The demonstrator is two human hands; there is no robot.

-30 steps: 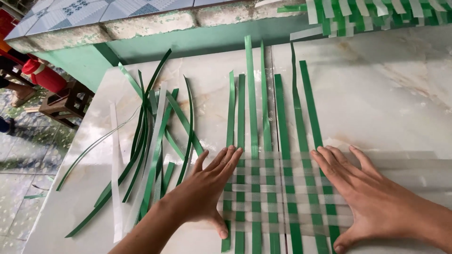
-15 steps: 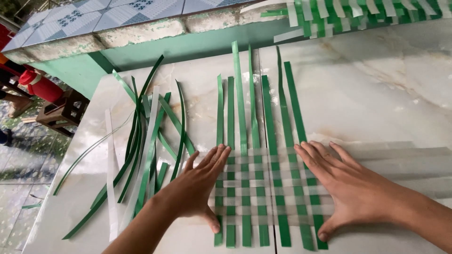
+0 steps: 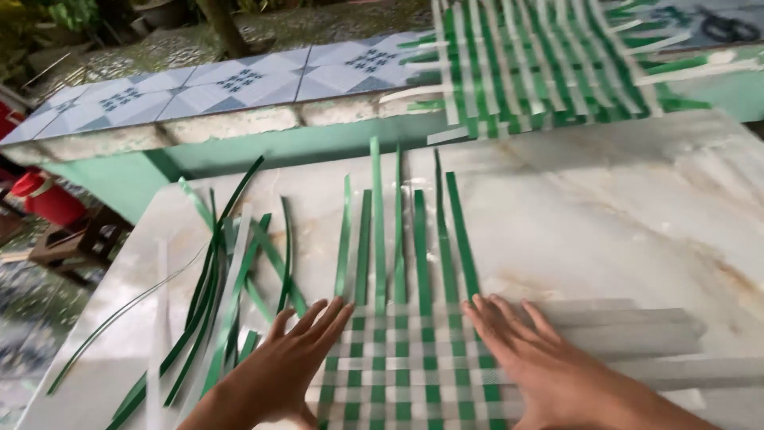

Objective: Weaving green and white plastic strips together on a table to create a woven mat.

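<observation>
1. Left hand (image 3: 290,362) sits at the bottom centre-left of the frame, flat and open, fingers together and pointing up the frame, fingertips touching the left edge of the woven mat (image 3: 406,374). It grips nothing.
2. Right hand (image 3: 541,362) is at the bottom centre-right, also spread flat with the palm down, pressing on the right edge of the same mat where the pale strips stick out.
3. The mat itself lies between the two hands, bottom middle: green strips (image 3: 398,231) run up the frame, and white strips (image 3: 629,334) cross them and trail off to the right.
4. Just left of the left hand there's a messy pile of loose strips (image 3: 223,295), mostly green with a few white ones, fanned out and overlapping.
5. All of it lies on a pale marble-look table (image 3: 637,223).
6. Top right of the frame, a bigger woven panel (image 3: 549,64) rests on a tiled ledge (image 3: 223,87) behind the table.
7. At the far left edge, lower than the table, stand a red container (image 3: 48,199) and a wooden stool (image 3: 79,243).
</observation>
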